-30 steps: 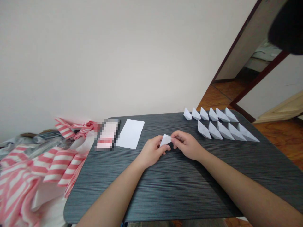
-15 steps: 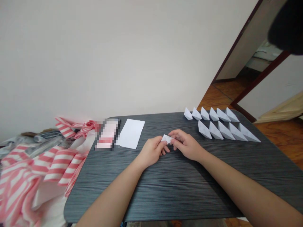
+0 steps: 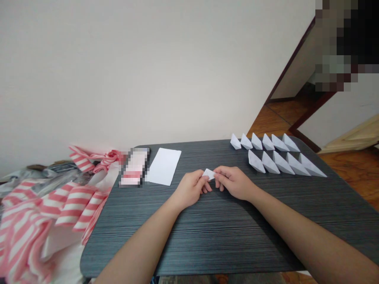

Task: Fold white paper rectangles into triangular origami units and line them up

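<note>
Both of my hands sit near the middle of the dark grey table (image 3: 225, 232). My left hand (image 3: 191, 189) and my right hand (image 3: 232, 182) pinch a small folded piece of white paper (image 3: 209, 174) between their fingertips. Part of the paper is hidden by my fingers. Beyond my right hand stand two rows of folded white paper boats (image 3: 281, 157), several in each row. A flat white paper sheet (image 3: 164, 166) lies to the far left of my hands, not touching them.
A pixelated flat object (image 3: 134, 167) lies next to the sheet. Pink-and-white striped fabric (image 3: 71, 209) heaps past the table's left edge. A wall rises behind the table, and a doorway and wooden floor (image 3: 278, 122) show to the right.
The small paper has turned from a more upright triangle to a flatter shape between my fingertips. My hands have shifted slightly around it.
</note>
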`<state>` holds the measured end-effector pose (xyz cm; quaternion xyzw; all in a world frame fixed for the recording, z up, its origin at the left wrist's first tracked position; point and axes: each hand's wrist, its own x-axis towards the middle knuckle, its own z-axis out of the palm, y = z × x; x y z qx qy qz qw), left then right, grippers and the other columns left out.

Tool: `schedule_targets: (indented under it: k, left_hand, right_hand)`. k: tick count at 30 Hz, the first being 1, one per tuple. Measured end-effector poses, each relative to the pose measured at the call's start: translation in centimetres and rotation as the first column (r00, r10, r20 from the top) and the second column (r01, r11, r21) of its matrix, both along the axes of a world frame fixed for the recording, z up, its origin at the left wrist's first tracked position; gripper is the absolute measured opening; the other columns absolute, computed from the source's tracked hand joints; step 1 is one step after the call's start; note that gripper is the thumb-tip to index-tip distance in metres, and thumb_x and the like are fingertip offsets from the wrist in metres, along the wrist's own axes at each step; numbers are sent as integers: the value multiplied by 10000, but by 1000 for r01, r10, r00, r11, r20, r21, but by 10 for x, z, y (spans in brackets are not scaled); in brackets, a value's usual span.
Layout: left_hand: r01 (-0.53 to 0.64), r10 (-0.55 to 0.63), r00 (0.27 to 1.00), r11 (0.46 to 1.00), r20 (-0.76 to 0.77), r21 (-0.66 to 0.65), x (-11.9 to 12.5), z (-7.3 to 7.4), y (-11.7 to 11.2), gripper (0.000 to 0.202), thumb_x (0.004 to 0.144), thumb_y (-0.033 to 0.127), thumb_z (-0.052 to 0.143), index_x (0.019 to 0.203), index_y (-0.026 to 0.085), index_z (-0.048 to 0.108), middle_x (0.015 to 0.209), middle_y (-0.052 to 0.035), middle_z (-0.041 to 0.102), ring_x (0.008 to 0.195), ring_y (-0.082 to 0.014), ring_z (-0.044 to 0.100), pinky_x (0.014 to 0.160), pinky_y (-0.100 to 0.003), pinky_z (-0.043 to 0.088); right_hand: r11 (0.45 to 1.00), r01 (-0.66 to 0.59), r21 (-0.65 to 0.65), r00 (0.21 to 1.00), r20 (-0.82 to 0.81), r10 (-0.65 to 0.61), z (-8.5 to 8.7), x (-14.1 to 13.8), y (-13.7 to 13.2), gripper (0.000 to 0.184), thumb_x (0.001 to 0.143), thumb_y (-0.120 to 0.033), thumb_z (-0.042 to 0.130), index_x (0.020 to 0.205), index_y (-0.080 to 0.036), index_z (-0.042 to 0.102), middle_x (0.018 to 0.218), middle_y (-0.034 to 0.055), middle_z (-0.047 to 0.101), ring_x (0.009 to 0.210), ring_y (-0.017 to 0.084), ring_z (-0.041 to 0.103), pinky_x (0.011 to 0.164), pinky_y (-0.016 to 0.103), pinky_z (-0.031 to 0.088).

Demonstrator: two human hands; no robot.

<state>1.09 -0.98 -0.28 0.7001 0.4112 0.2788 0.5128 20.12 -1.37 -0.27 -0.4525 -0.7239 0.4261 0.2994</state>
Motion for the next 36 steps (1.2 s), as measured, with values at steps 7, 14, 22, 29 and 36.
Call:
schedule_targets:
  k: [7,14,22,29,36]
  left_hand:
    - [-12,12,1000,1000,7,-17,0,0,0,291,889,365,402,805,145,572,687,-40,662,541,-105,568,532,-218,459]
    - [-40,40,999,999,0,-3,0,-1,-1,299,894,374,388,782,152,553,710,-40,659,551,-100,567,541,-216,460]
    - [-45,45,999,999,1,-16,0,-3,-1,292,888,398,399,803,159,543,674,-31,653,552,-107,574,546,-220,467]
    - [-8,9,1000,999,7,-51,0,-4,2,302,882,398,412,844,144,570,759,-55,668,582,-105,580,554,-217,463]
    - [19,-18,999,998,27,-53,-1,-1,1,307,880,402,425,875,138,581,797,-61,671,596,-98,575,551,-209,451]
  right_hand:
    - [1000,-9,-16,1000,-21,8,-1,0,1,230,913,-317,422,848,-168,585,647,-2,626,508,104,579,524,221,451]
    - [999,-7,-43,999,-38,6,-3,0,2,238,902,-337,443,812,-165,581,652,5,627,518,107,571,528,226,452]
    - [1000,0,-27,999,35,1,1,-1,0,293,907,-311,427,680,-174,553,574,-7,613,489,108,572,516,221,444]
    - [1000,-10,-23,998,54,11,2,-1,0,286,910,-288,413,683,-174,546,575,-7,617,478,104,569,511,217,444]
    - [999,-9,-41,998,56,11,1,-1,0,265,907,-301,419,716,-173,551,593,-4,620,479,102,570,497,210,443]
